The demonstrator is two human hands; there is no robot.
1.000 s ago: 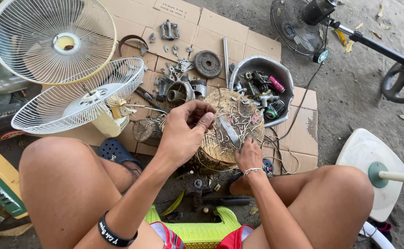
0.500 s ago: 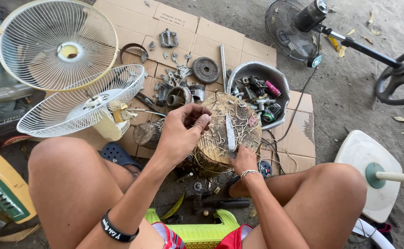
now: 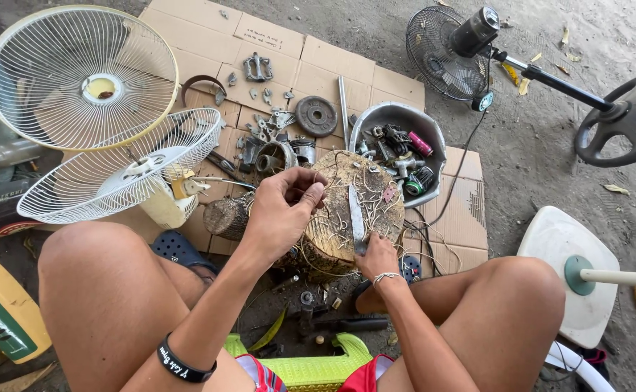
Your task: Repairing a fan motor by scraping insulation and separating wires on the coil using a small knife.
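A knife (image 3: pixel 356 210) is gripped by the right hand (image 3: pixel 377 255) at the near edge of the wood stump (image 3: pixel 332 236), blade laid flat across its top; thin wire strands (image 3: pixel 310 197) are pinched in the closed left hand (image 3: pixel 283 210) at the stump's left edge. Stripping is judged partly done (loose strands (image 3: pixel 376 197) litter the top); the knife handle is hidden, and bare wire cannot be told from insulated.

Knife (image 3: pixel 356 210) flat on wood stump (image 3: pixel 332 232); thin wire strands (image 3: pixel 310 194) pinched above.
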